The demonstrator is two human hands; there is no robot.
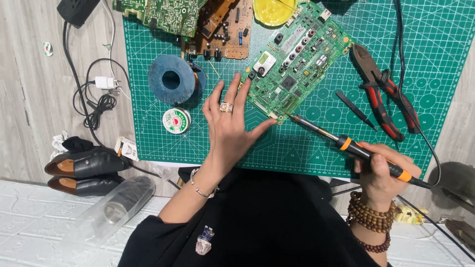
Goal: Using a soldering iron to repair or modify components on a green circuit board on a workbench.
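Green mat (445,29), circuit board (292,69), soldering iron (356,148)

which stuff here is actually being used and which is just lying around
In use:
- soldering iron, held in the right hand, tip at the board's corner
- green circuit board, steadied by the left hand

Lying about:
- red-handled pliers
- black tweezers
- solder spool
- blue tape roll
- other boards at the mat's top
- black shoes and white charger off the mat
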